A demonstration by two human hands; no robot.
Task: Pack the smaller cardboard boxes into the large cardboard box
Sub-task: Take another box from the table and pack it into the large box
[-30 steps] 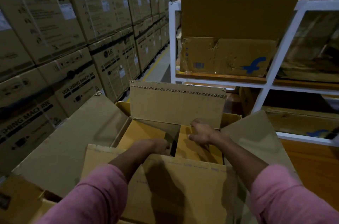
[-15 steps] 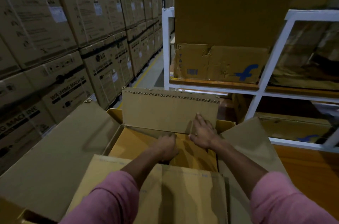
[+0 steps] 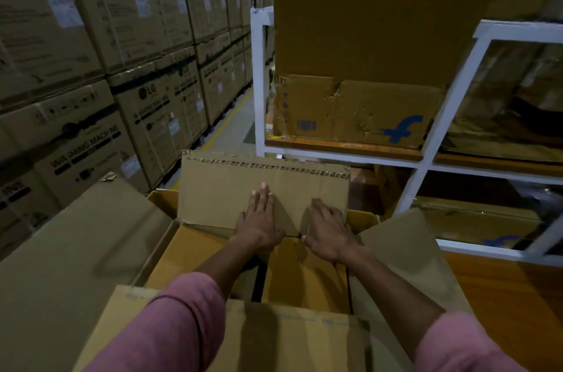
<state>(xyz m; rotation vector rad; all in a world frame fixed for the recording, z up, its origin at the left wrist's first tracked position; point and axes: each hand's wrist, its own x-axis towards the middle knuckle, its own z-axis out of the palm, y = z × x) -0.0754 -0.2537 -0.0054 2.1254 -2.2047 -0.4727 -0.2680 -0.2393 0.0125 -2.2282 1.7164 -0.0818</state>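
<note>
Both hands lay flat with spread fingers, left hand [image 3: 259,220] and right hand [image 3: 327,233], on the far flap [image 3: 262,188] of the large cardboard box [image 3: 76,249], a matte corrugated sheet with a perforated edge. Below the wrists, smooth smaller cardboard boxes [image 3: 304,277] sat inside it

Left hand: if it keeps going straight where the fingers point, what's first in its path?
The left hand already lies flat on the upright far brown cardboard flap of the large open box, fingers pointing up it. It would probably slide toward the flap's perforated top edge; depth beyond is unclear.
</note>
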